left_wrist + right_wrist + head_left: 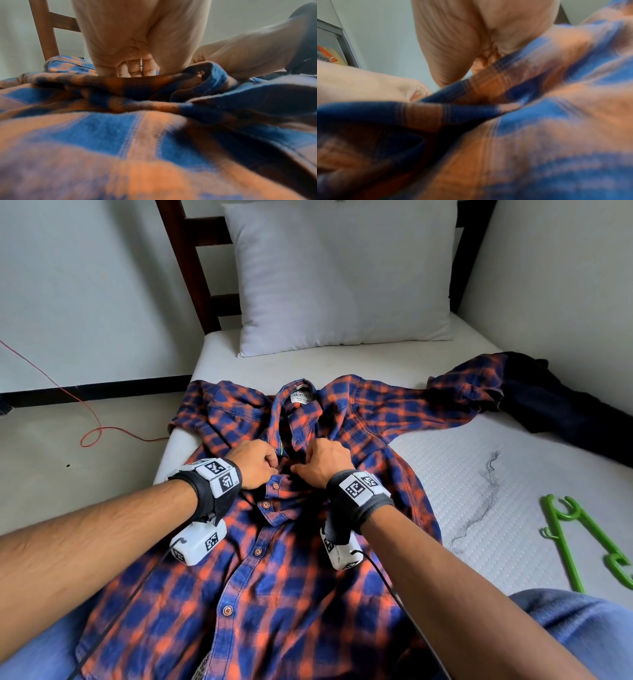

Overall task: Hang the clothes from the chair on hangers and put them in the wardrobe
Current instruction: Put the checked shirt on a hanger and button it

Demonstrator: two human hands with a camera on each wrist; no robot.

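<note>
A blue and orange plaid shirt [281, 559] lies front up on the bed, collar toward the pillow, buttoned from the chest down. My left hand [255, 462] and right hand [322, 462] meet at the placket just below the open collar, fingers curled and pinching the two front edges together. The left wrist view has my left hand [137, 56] gripping a fold of the shirt [130, 135]. In the right wrist view my right hand [471, 47] pinches the shirt's [539, 128] edge. A green plastic hanger [582, 539] lies on the mattress at the right.
A white pillow [339, 275] leans against the dark wooden headboard [186, 258]. A dark garment [555, 402] lies bunched at the bed's right by the wall. A loose grey thread [479, 501] lies on the mattress [462, 467]. A red cable [92, 426] lies on the floor at left.
</note>
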